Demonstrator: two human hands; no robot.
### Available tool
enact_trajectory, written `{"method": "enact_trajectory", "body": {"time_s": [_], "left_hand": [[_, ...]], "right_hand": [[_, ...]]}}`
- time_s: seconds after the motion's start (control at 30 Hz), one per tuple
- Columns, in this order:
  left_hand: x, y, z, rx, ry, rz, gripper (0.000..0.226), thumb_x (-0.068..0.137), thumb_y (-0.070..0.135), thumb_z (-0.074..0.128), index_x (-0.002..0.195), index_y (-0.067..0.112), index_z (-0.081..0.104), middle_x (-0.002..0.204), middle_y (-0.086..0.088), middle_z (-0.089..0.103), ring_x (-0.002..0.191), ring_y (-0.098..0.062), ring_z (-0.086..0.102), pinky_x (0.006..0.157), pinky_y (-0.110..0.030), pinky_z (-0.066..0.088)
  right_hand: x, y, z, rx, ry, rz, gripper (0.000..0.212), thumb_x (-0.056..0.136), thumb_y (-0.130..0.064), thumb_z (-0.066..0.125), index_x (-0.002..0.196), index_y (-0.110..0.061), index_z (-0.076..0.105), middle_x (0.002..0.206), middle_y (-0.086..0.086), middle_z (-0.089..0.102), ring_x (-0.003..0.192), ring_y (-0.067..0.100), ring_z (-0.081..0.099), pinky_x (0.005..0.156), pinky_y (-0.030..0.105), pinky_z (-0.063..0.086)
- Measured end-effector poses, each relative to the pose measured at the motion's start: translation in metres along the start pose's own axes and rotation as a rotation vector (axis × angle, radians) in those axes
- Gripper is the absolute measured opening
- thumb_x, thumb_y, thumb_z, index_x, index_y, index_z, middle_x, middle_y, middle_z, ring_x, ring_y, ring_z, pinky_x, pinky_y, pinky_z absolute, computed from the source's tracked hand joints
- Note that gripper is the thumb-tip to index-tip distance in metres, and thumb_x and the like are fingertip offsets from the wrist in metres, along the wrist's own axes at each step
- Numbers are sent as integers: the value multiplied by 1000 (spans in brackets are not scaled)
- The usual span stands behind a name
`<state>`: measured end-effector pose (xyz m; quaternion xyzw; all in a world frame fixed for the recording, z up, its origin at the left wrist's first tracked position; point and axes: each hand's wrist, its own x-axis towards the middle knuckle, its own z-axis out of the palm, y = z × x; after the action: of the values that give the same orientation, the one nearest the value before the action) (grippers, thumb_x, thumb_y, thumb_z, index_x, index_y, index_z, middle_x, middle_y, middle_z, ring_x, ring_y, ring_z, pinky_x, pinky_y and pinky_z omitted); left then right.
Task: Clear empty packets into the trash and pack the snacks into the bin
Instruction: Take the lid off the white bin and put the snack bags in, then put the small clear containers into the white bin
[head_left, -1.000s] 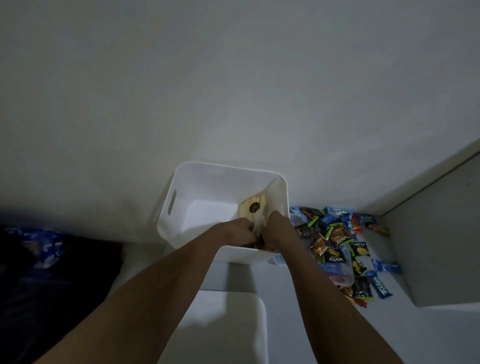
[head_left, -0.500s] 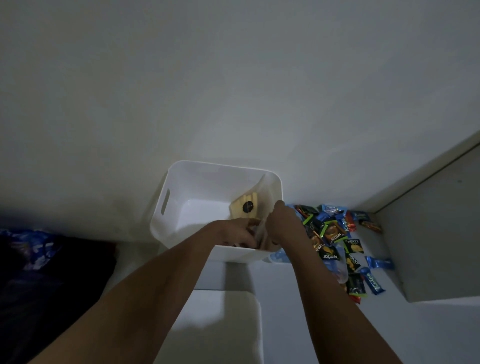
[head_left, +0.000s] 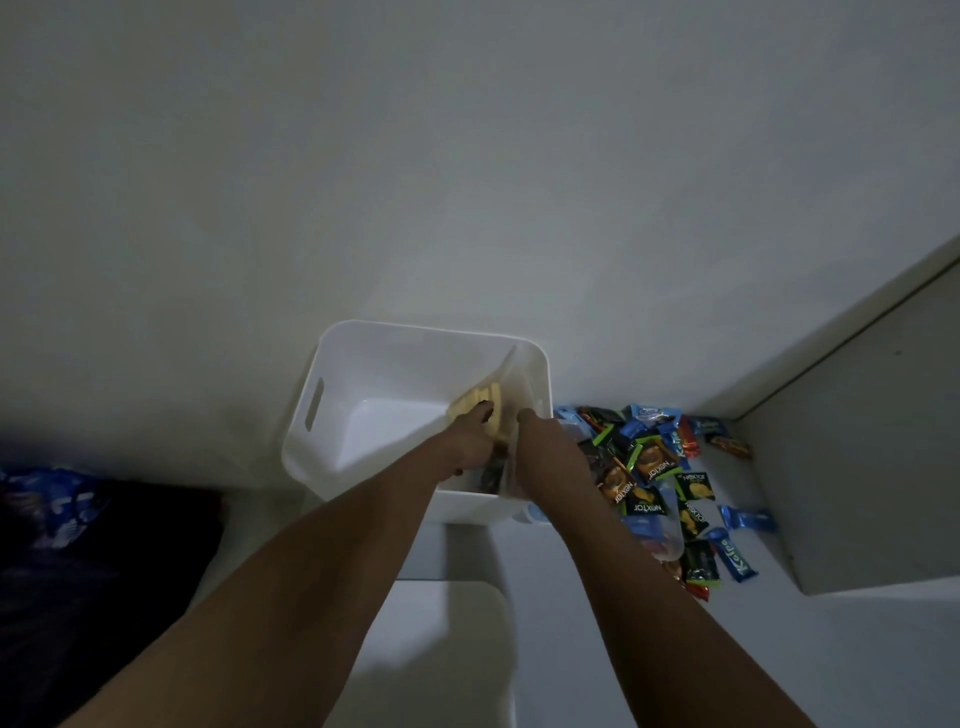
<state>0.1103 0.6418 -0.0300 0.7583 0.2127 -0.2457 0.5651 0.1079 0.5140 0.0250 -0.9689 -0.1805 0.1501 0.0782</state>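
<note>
White plastic makes up the square bin (head_left: 332, 447) with a slot handle in its left wall; it stands on the pale bench (head_left: 623, 649) against the wall, and both your arms reach into its right side. Your left hand (head_left: 467, 441) is inside the bin, its fingers closed on a pale yellow snack packet (head_left: 475, 402) with a dark mark on it, pressed low near the right wall. Your right hand (head_left: 540, 447) sits at the bin's right rim, touching a clear plastic bag (head_left: 514, 384) that stands up along that wall; whether those fingers are pinching the bag or only resting on it you cannot tell from here. Just beside the bin, to its right, a loose heap of small blue, black-and-green and red snack packets (head_left: 660, 478) lies on the bench.
</note>
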Motion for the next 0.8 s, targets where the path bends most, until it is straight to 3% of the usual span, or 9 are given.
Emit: {"method": "enact_trajectory", "body": {"time_s": [0.17, 0.23, 0.3, 0.4, 0.47, 0.57, 0.63, 0.7, 0.8], "left_hand": [[17, -3, 11, 167, 58, 0, 52, 101, 47, 46, 150, 35, 33, 152, -15, 41, 130, -40, 46, 102, -48, 44], [23, -6, 13, 146, 30, 41, 52, 104, 24, 46, 151, 37, 30, 154, -14, 36, 132, -40, 43, 105, -53, 45], [19, -5, 13, 81, 8, 6, 73, 99, -3, 45, 155, 38, 21, 156, -12, 32, 131, -39, 44, 96, -49, 52], [17, -3, 11, 104, 8, 19, 77, 94, 1, 53, 156, 33, 20, 148, -11, 42, 111, -32, 55, 70, -37, 55], [14, 2, 12, 158, 82, 74, 74, 91, 11, 63, 154, 24, 26, 145, 0, 42, 118, -31, 54, 76, -35, 55], [6, 19, 17, 196, 290, 163, 69, 84, 14, 69, 147, 12, 42, 147, -12, 47, 129, -29, 51, 101, -35, 47], [-4, 36, 23, 194, 440, 238, 60, 83, 19, 71, 139, 12, 51, 140, -14, 52, 123, -29, 55, 100, -33, 46], [-16, 58, 34, 214, 571, 341, 50, 84, 25, 71, 131, 17, 57, 135, -12, 54, 122, -30, 53, 101, -37, 46], [-31, 89, 63, 319, 685, 523, 39, 87, 30, 67, 123, 19, 61, 127, -8, 57, 120, -27, 49, 96, -41, 48]], "right_hand": [[-4, 4, 4, 7, 136, -14, 32, 96, -5, 55, 128, -7, 52, 129, 14, 48, 115, 30, 56, 88, 37, 54], [-4, 8, 6, 45, 151, -10, 34, 95, -4, 56, 129, -7, 53, 127, 14, 47, 115, 30, 55, 88, 39, 54], [-4, 14, 7, 109, 146, -12, 34, 95, -1, 52, 129, -6, 56, 126, 14, 48, 114, 31, 55, 89, 40, 53], [-5, 27, 9, 274, 179, 5, 33, 94, -1, 52, 126, -5, 60, 128, 14, 50, 113, 31, 57, 90, 37, 50], [-9, 37, 11, 382, 211, 22, 32, 95, -5, 55, 126, -6, 62, 128, 14, 53, 114, 30, 58, 87, 31, 46], [-21, 60, 12, 498, 267, 61, 27, 95, -11, 58, 120, -4, 67, 122, 16, 63, 112, 28, 61, 84, 23, 40], [-29, 82, 10, 558, 297, 95, 22, 94, -6, 56, 110, -1, 71, 110, 16, 69, 103, 27, 65, 79, 22, 45], [-33, 108, 10, 577, 294, 130, 19, 93, -2, 53, 95, 0, 72, 93, 14, 71, 85, 25, 67, 60, 21, 39], [-35, 147, 11, 559, 256, 192, 16, 94, -5, 54, 93, -3, 69, 86, 10, 68, 76, 22, 61, 57, 25, 33]]}}
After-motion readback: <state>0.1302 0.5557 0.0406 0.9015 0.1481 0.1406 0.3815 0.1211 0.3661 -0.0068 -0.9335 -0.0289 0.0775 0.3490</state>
